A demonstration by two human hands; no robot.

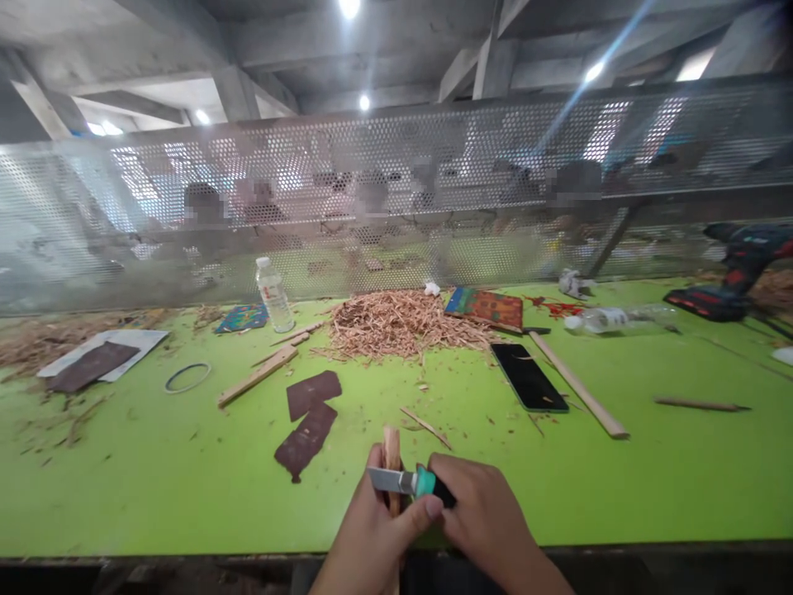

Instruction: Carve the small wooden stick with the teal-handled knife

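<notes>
Near the front edge of the green table [595, 479], my left hand [377, 529] is wrapped round a narrow wooden piece [391, 448] that points away from me. My right hand [486, 508] grips a knife [390, 480] by its black and teal handle. The knife's flat blade lies across the wood and points left. My left thumb touches the handle beside my right fingers. The lower part of the wood is partly hidden by my left hand.
Beyond my hands lie brown sandpaper pieces [308, 438], a wood shavings pile [396, 324], a phone [529, 378] and a hammer-like tool [582, 387]. A bottle [274, 295] stands at the back. A power drill [731, 273] sits at right, before a perforated metal screen [396, 198].
</notes>
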